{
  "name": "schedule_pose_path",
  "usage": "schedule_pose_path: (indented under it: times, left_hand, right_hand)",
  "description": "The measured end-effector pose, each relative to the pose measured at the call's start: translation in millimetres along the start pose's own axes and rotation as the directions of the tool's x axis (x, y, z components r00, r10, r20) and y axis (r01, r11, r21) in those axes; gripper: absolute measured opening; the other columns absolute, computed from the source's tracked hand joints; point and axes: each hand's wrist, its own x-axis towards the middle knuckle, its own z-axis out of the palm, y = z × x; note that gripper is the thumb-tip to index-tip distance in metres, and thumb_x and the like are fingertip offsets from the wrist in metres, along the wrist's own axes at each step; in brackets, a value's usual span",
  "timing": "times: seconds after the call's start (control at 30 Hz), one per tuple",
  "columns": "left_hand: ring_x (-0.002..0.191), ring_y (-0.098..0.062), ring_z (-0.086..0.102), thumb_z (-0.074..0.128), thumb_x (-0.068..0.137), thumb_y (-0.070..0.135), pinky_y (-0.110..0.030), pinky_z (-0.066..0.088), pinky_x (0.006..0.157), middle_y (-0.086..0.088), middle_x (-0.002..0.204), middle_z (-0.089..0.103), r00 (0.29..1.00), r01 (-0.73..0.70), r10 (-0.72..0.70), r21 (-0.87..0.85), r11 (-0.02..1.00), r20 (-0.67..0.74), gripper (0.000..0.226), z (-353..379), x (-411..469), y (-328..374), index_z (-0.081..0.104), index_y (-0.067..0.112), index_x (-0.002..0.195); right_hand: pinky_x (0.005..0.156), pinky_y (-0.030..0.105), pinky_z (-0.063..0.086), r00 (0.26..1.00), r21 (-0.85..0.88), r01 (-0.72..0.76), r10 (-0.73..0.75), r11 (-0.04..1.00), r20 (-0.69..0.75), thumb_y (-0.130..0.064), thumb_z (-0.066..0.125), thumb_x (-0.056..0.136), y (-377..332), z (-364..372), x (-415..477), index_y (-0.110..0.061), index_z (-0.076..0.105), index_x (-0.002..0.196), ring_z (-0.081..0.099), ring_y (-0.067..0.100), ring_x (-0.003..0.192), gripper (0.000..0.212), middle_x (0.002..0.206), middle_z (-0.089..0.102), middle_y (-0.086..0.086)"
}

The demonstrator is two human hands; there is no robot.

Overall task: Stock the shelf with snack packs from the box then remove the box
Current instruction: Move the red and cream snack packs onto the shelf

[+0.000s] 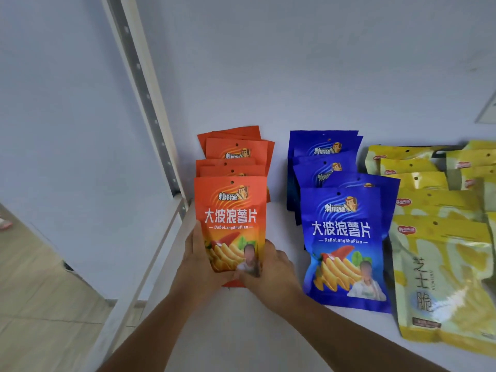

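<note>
Both hands hold one orange pack (230, 224) upright at the front of the orange row (236, 154), near the left end of the white shelf (241, 331). The left hand (197, 267) grips the pack's lower left edge, thumb along the side; the right hand (271, 272) is closed on its lower right corner, thumb across the front. The pack's bottom seems to touch the shelf, though the hands hide it. Behind it, more orange packs stand in a line toward the back wall (295, 63). Just to the right stands a blue row (341, 237), its front pack leaning slightly, and beyond that yellow packs (440, 264) fill the right side. A perforated metal upright (145, 98) runs along the shelf's left edge. The box is out of view.
</note>
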Motion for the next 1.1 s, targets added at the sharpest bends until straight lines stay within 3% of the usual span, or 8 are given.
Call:
schedule_pose_path:
  times: [0.17,0.3,0.53,0.67,0.77,0.9,1.0,1.1]
  left_hand:
    - [0.136,-0.021,0.044,0.082,0.043,0.080,-0.053,0.051,0.102,0.006,0.150,0.036,1.000,0.003,-0.003,0.006,1.000,0.002,0.142,3,6,-3,0.004,0.040,0.154]
    - [0.141,-0.022,0.036,0.079,0.047,0.080,-0.052,0.048,0.105,0.007,0.156,0.025,1.000,0.005,-0.006,0.114,0.993,0.012,0.140,0,-1,-5,-0.004,0.041,0.153]
    - [0.146,-0.026,0.029,0.071,0.056,0.083,-0.058,0.046,0.106,0.005,0.161,0.015,0.998,-0.052,0.047,0.221,0.974,0.030,0.126,-12,-12,-13,-0.001,0.045,0.152]
    - [0.146,-0.030,0.028,0.064,0.056,0.087,-0.058,0.045,0.106,0.003,0.161,0.014,0.997,-0.075,0.072,0.271,0.960,0.021,0.123,-16,-19,-16,0.002,0.043,0.153]
    - [0.146,-0.032,0.026,0.063,0.058,0.087,-0.059,0.041,0.109,0.000,0.162,0.014,0.996,-0.088,0.086,0.298,0.950,0.021,0.124,-15,-21,-18,0.006,0.037,0.155]
    - [0.145,-0.036,0.028,0.078,0.059,0.071,-0.060,0.037,0.110,-0.006,0.161,0.019,0.992,-0.115,0.125,0.335,0.935,-0.008,0.122,-9,-18,-16,0.019,0.025,0.156]
    - [0.145,-0.038,0.026,0.090,0.059,0.054,-0.059,0.033,0.114,-0.009,0.160,0.021,0.992,-0.107,0.122,0.347,0.932,-0.022,0.120,-3,-17,-15,0.029,0.019,0.155]
    - [0.140,-0.040,0.034,0.081,0.058,0.067,-0.061,0.036,0.111,-0.014,0.156,0.029,0.987,-0.119,0.151,0.408,0.905,-0.049,0.115,3,-16,-12,0.035,0.016,0.151]
  right_hand:
    - [0.093,0.036,0.049,0.999,0.004,-0.047,0.047,0.999,-0.014,-0.064,0.069,0.069,-2,1,7,-0.038,0.040,0.125,0.050,0.012,0.113,0.068,0.117,0.054,-0.014]
    - [0.094,0.041,0.052,0.998,0.028,-0.048,0.049,0.998,-0.025,-0.060,0.071,0.067,-3,-3,6,-0.033,0.039,0.129,0.051,0.015,0.117,0.075,0.120,0.052,-0.011]
    - [0.090,0.028,0.044,0.997,0.041,0.037,-0.034,0.998,-0.070,-0.049,0.069,0.085,-4,-10,-11,-0.032,0.033,0.136,0.042,0.005,0.118,0.065,0.123,0.039,-0.015]
    - [0.099,0.027,0.039,0.993,-0.036,0.064,-0.067,0.997,-0.099,-0.064,0.052,0.094,-7,-24,-23,-0.026,0.022,0.152,0.036,0.009,0.134,0.075,0.147,0.036,-0.006]
    - [0.107,0.029,0.037,0.992,-0.080,0.083,-0.090,0.993,-0.088,-0.068,0.057,0.089,-1,-39,-33,-0.024,0.020,0.155,0.029,0.013,0.143,0.087,0.154,0.030,-0.007]
    - [0.105,0.018,0.032,0.980,-0.162,0.133,-0.155,0.978,-0.129,-0.052,0.067,0.089,19,-66,-47,-0.026,0.029,0.153,0.031,0.009,0.142,0.079,0.154,0.034,-0.010]
    - [0.115,0.029,0.029,0.973,-0.223,0.096,-0.139,0.970,-0.185,-0.056,0.064,0.089,38,-88,-62,-0.033,0.035,0.146,0.030,0.004,0.135,0.069,0.146,0.038,-0.017]
    - [0.105,0.029,0.044,0.975,-0.181,0.057,-0.094,0.982,-0.202,-0.053,0.067,0.088,59,-109,-76,-0.034,0.038,0.140,0.035,0.007,0.128,0.063,0.139,0.040,-0.018]
